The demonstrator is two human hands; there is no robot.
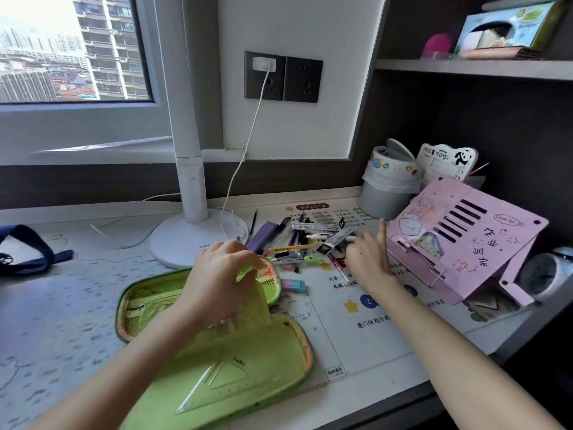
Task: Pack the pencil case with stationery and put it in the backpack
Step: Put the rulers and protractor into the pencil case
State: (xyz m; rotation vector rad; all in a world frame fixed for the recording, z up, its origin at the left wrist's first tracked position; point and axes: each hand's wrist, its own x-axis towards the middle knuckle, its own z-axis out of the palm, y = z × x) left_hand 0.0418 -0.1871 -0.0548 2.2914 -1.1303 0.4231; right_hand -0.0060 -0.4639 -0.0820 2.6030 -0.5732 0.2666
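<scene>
A green pencil case (148, 301) lies unzipped and spread flat on the desk. A clear set square (223, 383) rests in its near half. My left hand (221, 280) grips the case's inner divider flap and lifts it. My right hand (367, 259) reaches over the pile of pens and pencils (297, 243) behind the case, fingers spread, thumb and finger at a clear ruler (339, 240). A pink and blue eraser (293, 285) lies beside the case. A dark blue backpack strap (28, 249) shows at the left edge.
A white desk lamp (198, 240) stands behind the case, its cable running to a wall socket. A pink book stand (462, 240) sits at the right, with a small lidded bin (387, 187) and a clock (545, 274) near it. Shelves rise above.
</scene>
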